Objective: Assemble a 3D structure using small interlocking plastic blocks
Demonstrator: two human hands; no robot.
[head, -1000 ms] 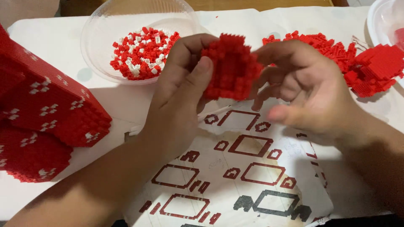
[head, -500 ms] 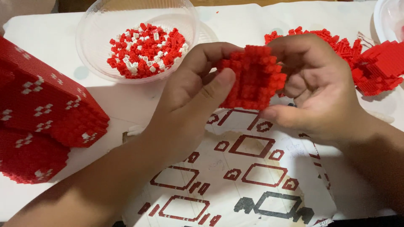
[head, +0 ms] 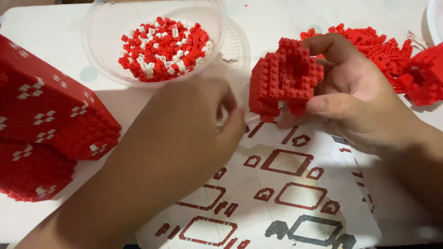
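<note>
Your right hand (head: 355,99) grips a small red block piece (head: 284,78), thumb pressed against its lower front and fingers curled over its top and back, holding it just above the instruction sheet (head: 286,193). The piece looks like a hollow, stepped shell with walls several layers high and an open middle, so I judge it a part-built section rather than a finished one.

Your left hand (head: 184,133) is apart from the piece, between it and the clear bowl (head: 106,55). It shows mostly its back and is blurred, with the fingers bent inward; you cannot tell from here whether a brick is pinched between them.

A good deal is already built. Two large red slabs with white flower-like marks (head: 50,115) lie stacked at the left edge, and a heap of red assemblies (head: 383,50) sits behind your right hand, touching or nearly touching a solid red block (head: 427,78) at the far right.

What is left, by my reading: the bowl holds plenty of loose red and white bricks (head: 164,48) (enough for many more layers), the shell in your right hand is open on top, and the built sections lie well apart, not joined. The sheet shows rows of outlined shapes, though which one matches the piece cannot be told. I would put the work somewhere in the middle.
</note>
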